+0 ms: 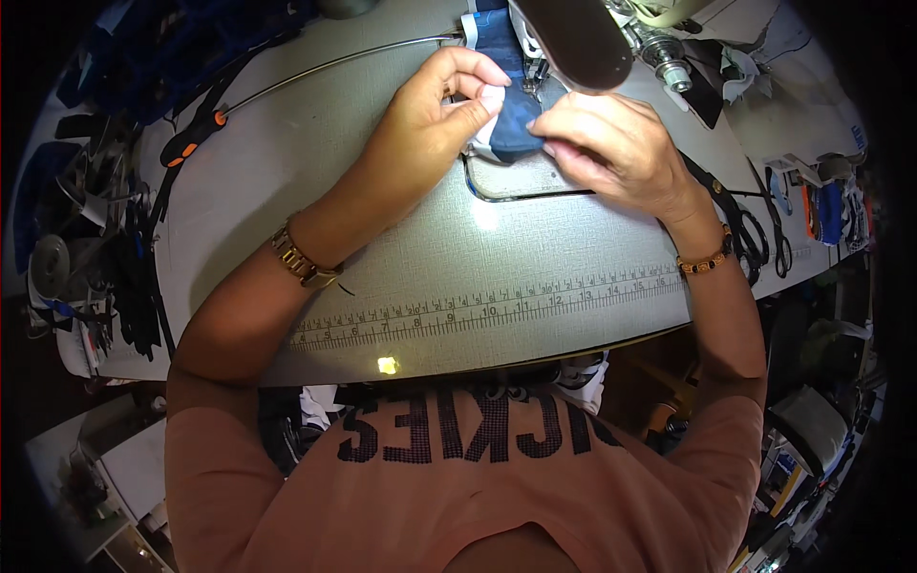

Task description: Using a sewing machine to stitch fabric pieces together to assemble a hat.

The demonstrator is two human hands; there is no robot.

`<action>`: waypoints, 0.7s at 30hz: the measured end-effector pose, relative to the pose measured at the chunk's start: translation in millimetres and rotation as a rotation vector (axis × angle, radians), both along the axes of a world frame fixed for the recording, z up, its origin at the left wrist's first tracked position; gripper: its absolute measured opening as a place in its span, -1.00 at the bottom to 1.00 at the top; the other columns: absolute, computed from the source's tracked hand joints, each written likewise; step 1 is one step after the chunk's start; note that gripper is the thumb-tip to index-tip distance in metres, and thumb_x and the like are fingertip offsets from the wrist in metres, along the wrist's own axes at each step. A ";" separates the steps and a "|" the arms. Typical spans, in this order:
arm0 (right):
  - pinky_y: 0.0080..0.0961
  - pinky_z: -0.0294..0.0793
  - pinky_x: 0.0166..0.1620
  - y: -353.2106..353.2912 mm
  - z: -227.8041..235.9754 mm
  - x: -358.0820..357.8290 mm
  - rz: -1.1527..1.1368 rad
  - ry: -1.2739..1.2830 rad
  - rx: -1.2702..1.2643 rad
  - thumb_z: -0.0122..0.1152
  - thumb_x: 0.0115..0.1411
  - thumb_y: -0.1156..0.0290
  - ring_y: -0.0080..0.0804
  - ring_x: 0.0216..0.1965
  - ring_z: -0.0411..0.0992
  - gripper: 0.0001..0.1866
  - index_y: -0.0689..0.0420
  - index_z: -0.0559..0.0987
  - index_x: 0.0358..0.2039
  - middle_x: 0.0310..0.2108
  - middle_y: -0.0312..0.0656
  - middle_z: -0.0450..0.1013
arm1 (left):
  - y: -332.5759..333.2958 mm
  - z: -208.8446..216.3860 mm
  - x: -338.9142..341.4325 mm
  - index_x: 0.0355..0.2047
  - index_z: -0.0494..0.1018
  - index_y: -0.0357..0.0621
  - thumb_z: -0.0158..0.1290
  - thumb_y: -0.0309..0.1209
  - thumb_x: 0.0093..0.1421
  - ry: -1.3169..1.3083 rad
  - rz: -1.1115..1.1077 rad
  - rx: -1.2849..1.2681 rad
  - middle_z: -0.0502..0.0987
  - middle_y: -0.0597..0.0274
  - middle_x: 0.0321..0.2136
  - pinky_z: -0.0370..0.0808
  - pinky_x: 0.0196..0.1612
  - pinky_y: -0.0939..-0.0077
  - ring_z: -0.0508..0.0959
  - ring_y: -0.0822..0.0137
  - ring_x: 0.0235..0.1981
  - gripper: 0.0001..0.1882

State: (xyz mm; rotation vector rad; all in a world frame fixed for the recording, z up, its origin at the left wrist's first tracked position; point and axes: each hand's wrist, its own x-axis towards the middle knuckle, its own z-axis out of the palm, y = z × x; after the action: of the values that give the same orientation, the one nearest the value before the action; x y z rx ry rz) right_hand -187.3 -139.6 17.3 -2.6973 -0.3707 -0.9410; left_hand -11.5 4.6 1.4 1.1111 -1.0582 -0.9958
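A dark blue piece of fabric [518, 132] with white edging lies under the presser foot [531, 82] of a sewing machine [578, 43]. My left hand [430, 115] pinches its white left edge between thumb and index finger. At the fabric's right edge, my right hand [616, 148] has its fingers drawn together, the tips on the cloth just below the presser foot. The machine's dark arm hides part of the needle area. Beneath the cloth, the metal machine bed [530, 180] shows its rounded corner.
A ruler scale [487, 310] runs along the table's near side. To the left lies an orange-and-black handle [191, 138] with a long metal rod reaching the fabric. Black scissors [750, 224] lie beside my right wrist. Cloth pieces [836, 210] and spools crowd the sides.
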 end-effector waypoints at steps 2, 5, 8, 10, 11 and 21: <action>-0.52 0.45 -0.37 0.5 -0.8 0.1 -0.032 0.007 0.021 0.34 -0.07 0.62 -0.39 -0.46 0.46 -0.73 0.20 0.57 -0.29 -0.43 -0.20 0.49 | -0.8 1.0 -2.7 -0.03 0.30 -0.27 0.18 -0.50 0.17 0.101 0.025 0.012 0.46 0.18 -0.24 0.48 -0.17 0.67 0.48 0.54 -0.24 -0.60; -0.44 0.46 -0.38 4.7 -1.7 2.7 -0.052 0.013 0.107 0.31 -0.01 0.60 -0.27 -0.46 0.44 -0.78 0.20 0.49 -0.32 -0.42 -0.18 0.42 | 0.3 7.7 -9.8 0.12 0.23 -0.25 0.13 -0.52 0.20 0.027 0.034 0.148 0.48 0.23 -0.17 0.45 -0.07 0.68 0.50 0.54 -0.17 -0.50; -0.47 0.46 -0.39 4.3 -2.2 3.2 -0.021 0.030 0.154 0.30 0.01 0.60 -0.32 -0.47 0.44 -0.79 0.20 0.48 -0.33 -0.43 -0.19 0.41 | 3.7 11.5 -5.7 0.17 0.22 -0.26 0.12 -0.54 0.20 -0.113 -0.065 0.126 0.50 0.17 -0.10 0.44 0.04 0.62 0.50 0.48 -0.09 -0.46; -0.51 0.46 -0.40 0.6 -3.8 1.5 -0.058 0.039 0.168 0.27 0.04 0.60 -0.38 -0.48 0.44 -0.82 0.20 0.48 -0.33 -0.43 -0.21 0.41 | 0.3 6.4 0.7 0.20 0.24 -0.26 0.11 -0.53 0.21 -0.063 -0.114 0.094 0.49 0.12 -0.04 0.42 0.06 0.59 0.49 0.46 -0.05 -0.45; -0.51 0.46 -0.40 -1.1 -4.0 1.3 -0.061 0.039 0.168 0.27 0.04 0.60 -0.38 -0.48 0.44 -0.82 0.20 0.48 -0.33 -0.43 -0.21 0.41 | 0.3 6.1 2.7 0.20 0.24 -0.26 0.11 -0.53 0.21 -0.063 -0.116 0.094 0.49 0.12 -0.04 0.42 0.06 0.59 0.49 0.46 -0.05 -0.45; -0.58 0.51 -0.31 0.3 -4.4 7.7 -0.089 -0.006 0.103 0.33 0.01 0.62 -0.44 -0.38 0.50 -0.78 0.18 0.60 -0.28 -0.34 -0.23 0.53 | -2.4 7.3 12.3 0.24 0.22 -0.25 0.05 -0.50 0.27 0.052 -0.155 0.136 0.48 0.13 -0.01 0.40 0.07 0.63 0.49 0.49 -0.05 -0.46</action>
State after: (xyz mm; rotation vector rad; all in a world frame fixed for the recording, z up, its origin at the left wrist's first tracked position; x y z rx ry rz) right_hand -179.6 -139.2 12.9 -2.6366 -0.1986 -0.9656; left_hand 0.7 2.2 8.8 1.1188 -1.0590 -1.2291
